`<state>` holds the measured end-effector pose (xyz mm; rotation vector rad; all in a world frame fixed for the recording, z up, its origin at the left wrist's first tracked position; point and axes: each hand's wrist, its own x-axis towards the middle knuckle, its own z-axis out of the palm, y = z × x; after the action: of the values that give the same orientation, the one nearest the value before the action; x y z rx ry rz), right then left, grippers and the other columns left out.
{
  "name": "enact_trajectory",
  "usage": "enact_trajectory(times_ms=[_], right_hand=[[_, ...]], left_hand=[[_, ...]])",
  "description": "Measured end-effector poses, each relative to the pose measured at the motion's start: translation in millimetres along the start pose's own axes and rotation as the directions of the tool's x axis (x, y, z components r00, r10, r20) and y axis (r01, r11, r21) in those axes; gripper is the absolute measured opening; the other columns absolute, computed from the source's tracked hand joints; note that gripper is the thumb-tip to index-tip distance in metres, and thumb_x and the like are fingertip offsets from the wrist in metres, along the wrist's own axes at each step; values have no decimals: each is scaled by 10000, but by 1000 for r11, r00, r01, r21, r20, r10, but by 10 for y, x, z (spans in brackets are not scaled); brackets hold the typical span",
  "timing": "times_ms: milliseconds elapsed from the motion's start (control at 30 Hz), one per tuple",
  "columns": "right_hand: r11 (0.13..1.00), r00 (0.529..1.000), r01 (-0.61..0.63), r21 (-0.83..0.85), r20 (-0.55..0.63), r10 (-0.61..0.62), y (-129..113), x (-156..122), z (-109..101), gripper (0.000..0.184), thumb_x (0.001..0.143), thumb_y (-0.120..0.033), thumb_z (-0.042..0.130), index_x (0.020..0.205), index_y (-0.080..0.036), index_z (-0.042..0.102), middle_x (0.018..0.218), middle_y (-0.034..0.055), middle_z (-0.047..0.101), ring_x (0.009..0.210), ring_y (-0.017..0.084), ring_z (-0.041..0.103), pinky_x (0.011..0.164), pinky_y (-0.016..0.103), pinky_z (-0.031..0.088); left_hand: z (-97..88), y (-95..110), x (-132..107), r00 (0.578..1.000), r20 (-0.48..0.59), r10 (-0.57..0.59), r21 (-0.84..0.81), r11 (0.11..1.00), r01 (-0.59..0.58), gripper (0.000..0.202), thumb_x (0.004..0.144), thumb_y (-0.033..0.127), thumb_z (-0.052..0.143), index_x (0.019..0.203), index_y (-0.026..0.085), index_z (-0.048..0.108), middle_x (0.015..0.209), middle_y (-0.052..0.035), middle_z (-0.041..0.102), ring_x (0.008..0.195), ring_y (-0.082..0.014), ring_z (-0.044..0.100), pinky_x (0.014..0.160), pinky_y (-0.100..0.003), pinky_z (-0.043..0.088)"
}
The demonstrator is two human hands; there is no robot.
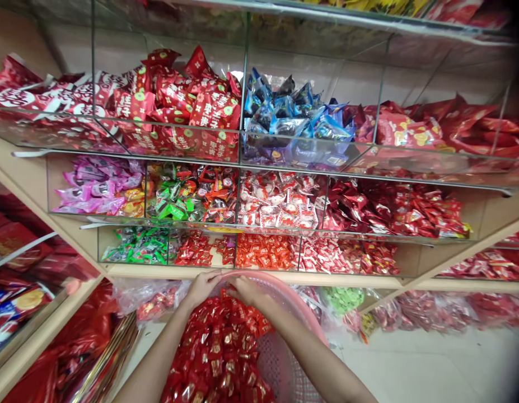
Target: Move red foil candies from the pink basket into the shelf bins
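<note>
A pink plastic basket [284, 291] sits below me, heaped with small red-and-gold wrapped candies [219, 352]. Both my forearms reach forward over the heap. My left hand [203, 285] lies at the basket's far rim, fingers curled over the edge and the top candies. My right hand [244, 290] rests beside it on the far end of the pile, its fingers bent down into the candies. What either hand grips, if anything, is hidden by the fingers and the pile.
Tiered glass bins of wrapped sweets rise ahead: red packs [175, 101], blue packs [293, 115], purple ones [97, 184], green ones [135, 246]. A wooden shelf edge [284, 277] runs just past the basket. Plastic bags of sweets [150, 299] lie underneath; pale floor [431, 364] shows at right.
</note>
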<state>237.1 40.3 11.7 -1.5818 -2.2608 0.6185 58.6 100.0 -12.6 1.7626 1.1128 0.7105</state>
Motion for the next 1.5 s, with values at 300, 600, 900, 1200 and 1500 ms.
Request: enact_trajectory(times_ms=[300, 600, 900, 1200, 1500], right_hand=[[948, 998, -57, -314, 20, 67, 74, -345, -273, 247, 887, -193, 340, 971, -183, 572, 1027, 65, 585, 797, 150, 563, 675, 256, 423], [920, 986, -163, -357, -22, 166, 108, -324, -44, 321, 845, -60, 335, 1012, -219, 559, 1041, 86, 570, 806, 170, 573, 663, 274, 431], [892, 975, -222, -393, -62, 215, 155, -339, -61, 272, 838, -63, 369, 904, -199, 596, 1008, 92, 581, 830, 185, 575, 653, 270, 431], [891, 961, -274, -361, -77, 264, 154, -364, -146, 247, 880, -150, 365, 828, -176, 605, 939, 85, 615, 776, 160, 585, 641, 243, 389], [939, 916, -343, 34, -212, 342, 207, -432, -143, 233, 895, -226, 369, 792, -157, 567, 770, 60, 637, 686, 125, 553, 591, 210, 312]], left_hand=[[6, -49, -3, 1000, 2, -2, 23, 1000, 2, 434, 738, 469, 537, 1047, 187, 654, 1144, -46, 621, 1100, -218, 549, 1018, -375, 361], [11, -131, 21, 1000, -14, -17, 41, 999, 18, 448, 726, 475, 545, 1032, 170, 662, 1136, -63, 624, 1083, -220, 561, 1007, -368, 370], [4, -1, -15, 1000, -8, 7, 55, 998, -6, 416, 746, 462, 527, 1031, 190, 662, 1120, -40, 635, 1065, -215, 571, 995, -366, 383], [-2, 45, -28, 1000, 4, -5, 68, 998, 5, 439, 746, 466, 521, 1043, 174, 657, 1134, -51, 628, 1076, -225, 562, 1001, -379, 373], [11, 81, -41, 1000, -4, -26, 50, 998, 27, 443, 734, 484, 528, 1043, 194, 659, 1150, -47, 618, 1098, -218, 549, 1023, -368, 348]])
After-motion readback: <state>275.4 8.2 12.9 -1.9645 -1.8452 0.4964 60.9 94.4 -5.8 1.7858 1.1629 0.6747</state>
